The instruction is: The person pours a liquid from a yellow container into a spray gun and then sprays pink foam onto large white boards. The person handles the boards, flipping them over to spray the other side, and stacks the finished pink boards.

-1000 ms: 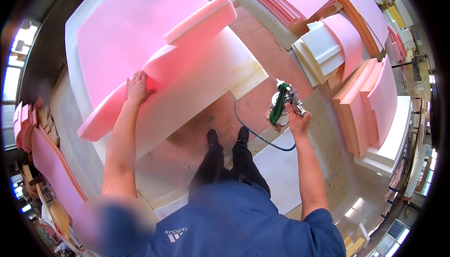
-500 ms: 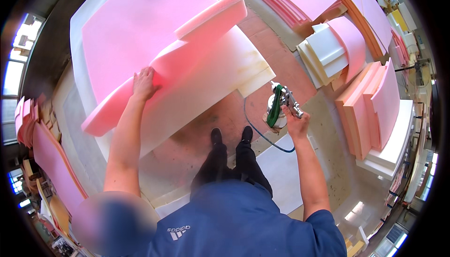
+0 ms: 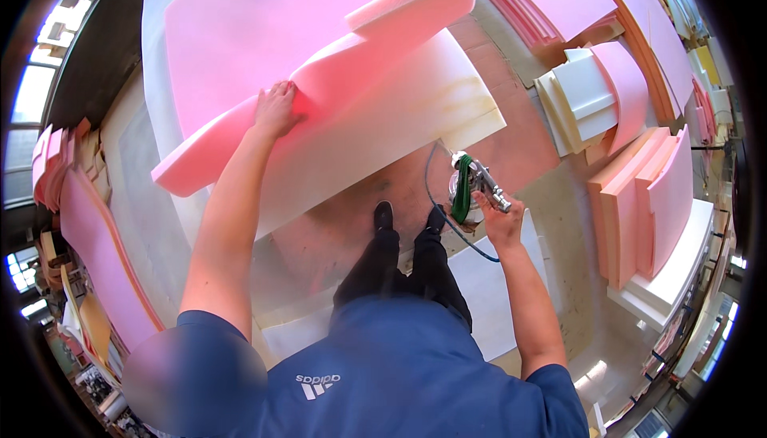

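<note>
the broad, pale pink foam sheet [image 3: 256, 30] is lying on top of the wide, flat, white foam slab [image 3: 431, 78], and its long, brighter pink, curling border [image 3: 359, 62] is slanting across that slab, running from the slab's near left side up toward its far right. the person's left hand [image 3: 277, 110] is resting back-up on this border, roughly midway along it, above the slab; from where i'm standing i can't tell whether the fingers are pinching the foam or only pressing on it.

the right hand [image 3: 505, 220] is staying out of the foam altogether. it is closing round the silver metal spray gun [image 3: 489, 181] with the dark green band [image 3: 462, 190] wrapped about it, and it is hovering off the slab's near right corner. the gun's nozzle is pointing toward the slab's notched near edge, looking apart from it, while a thin blue hose [image 3: 427, 185] is curving below that edge.

so the left hand is sitting nearer the pink sheet, in fact touching it; the sheet is lying ahead and to the left of the gun, with a bare stretch of the white slab coming between the border and the nozzle.
</note>
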Motion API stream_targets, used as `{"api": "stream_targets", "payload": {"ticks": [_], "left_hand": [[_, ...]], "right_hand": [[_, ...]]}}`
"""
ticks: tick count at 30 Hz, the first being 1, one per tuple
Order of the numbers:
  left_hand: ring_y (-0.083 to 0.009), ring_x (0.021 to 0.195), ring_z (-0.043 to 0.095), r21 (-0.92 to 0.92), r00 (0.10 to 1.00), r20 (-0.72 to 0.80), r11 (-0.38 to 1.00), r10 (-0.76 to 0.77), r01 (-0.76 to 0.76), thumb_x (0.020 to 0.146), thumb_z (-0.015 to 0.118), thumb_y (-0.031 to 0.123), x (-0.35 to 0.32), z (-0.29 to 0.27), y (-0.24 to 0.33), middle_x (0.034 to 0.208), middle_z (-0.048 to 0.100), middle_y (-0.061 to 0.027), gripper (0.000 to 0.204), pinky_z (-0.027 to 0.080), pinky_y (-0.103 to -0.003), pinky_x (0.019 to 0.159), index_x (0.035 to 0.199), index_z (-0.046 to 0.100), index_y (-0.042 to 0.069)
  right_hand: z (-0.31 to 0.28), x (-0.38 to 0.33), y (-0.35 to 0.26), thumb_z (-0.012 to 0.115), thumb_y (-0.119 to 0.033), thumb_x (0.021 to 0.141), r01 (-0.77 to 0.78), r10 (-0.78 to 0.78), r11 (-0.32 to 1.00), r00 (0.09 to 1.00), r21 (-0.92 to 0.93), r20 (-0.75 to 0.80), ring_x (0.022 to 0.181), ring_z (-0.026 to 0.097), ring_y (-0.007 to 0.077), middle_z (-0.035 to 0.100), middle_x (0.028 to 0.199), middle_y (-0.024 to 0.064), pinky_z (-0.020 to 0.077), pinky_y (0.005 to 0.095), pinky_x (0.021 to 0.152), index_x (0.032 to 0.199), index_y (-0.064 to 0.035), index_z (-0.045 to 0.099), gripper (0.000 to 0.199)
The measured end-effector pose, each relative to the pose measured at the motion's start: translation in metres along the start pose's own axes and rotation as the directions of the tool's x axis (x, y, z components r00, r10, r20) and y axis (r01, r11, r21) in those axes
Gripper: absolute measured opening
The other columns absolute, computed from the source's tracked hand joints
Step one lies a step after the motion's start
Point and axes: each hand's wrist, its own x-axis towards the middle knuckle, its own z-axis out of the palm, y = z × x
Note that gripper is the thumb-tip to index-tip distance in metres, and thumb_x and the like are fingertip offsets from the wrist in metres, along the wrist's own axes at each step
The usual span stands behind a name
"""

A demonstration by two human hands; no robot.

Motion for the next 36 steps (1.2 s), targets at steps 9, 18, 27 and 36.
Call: {"api": "stream_targets", "payload": {"ticks": [9,18,27,36], "left_hand": [[-0.0278,0.147,0.030,0.009,0.998,-0.036,0.999,0.046,-0.046,0.084,0.071,0.051,0.003,0.011,-0.009,0.157,0.035,-0.0127,0.090,0.023,-0.057,0.119,0.151,0.033,0.005],[-0.0292,0.147,0.028,-0.026,0.999,0.017,0.998,0.049,-0.049,0.084,0.073,0.047,0.008,0.005,-0.010,0.157,0.033,-0.0126,0.087,0.023,-0.056,0.119,0.150,0.035,0.007],[-0.0301,0.148,0.027,-0.057,0.994,0.074,0.996,0.078,-0.074,0.083,0.072,0.052,0.013,0.006,-0.017,0.159,0.031,-0.0145,0.091,0.022,-0.055,0.120,0.151,0.034,0.006],[-0.0346,0.141,0.038,-0.099,0.958,0.160,0.970,0.237,-0.223,0.087,0.070,0.048,0.024,-0.005,-0.026,0.156,0.035,-0.0167,0.084,0.035,-0.043,0.115,0.149,0.036,0.003]], "right_hand": [[0.032,-0.013,-0.035,0.080,-0.013,0.083,0.054,-0.057,0.998,0.990,0.027,0.130,0.068,0.066,0.0152,0.072,0.079,0.0129,0.0525,0.0295,0.066,0.098,0.0018,0.072,0.022],[0.076,-0.034,-0.037,0.083,-0.012,0.080,0.120,-0.139,0.988,0.965,0.094,0.221,0.069,0.072,0.0229,0.073,0.081,0.0157,0.0550,0.0312,0.064,0.098,0.0008,0.073,0.024],[0.120,-0.066,-0.050,0.084,-0.012,0.076,0.178,-0.229,0.966,0.929,0.189,0.292,0.065,0.068,0.0284,0.070,0.078,0.0145,0.0514,0.0341,0.058,0.098,-0.0020,0.070,0.028],[0.157,-0.097,-0.088,0.082,-0.015,0.077,0.113,-0.155,0.986,0.893,0.122,0.423,0.070,0.068,0.0311,0.070,0.080,0.0124,0.0531,0.0368,0.060,0.096,-0.0058,0.069,0.025]]}}
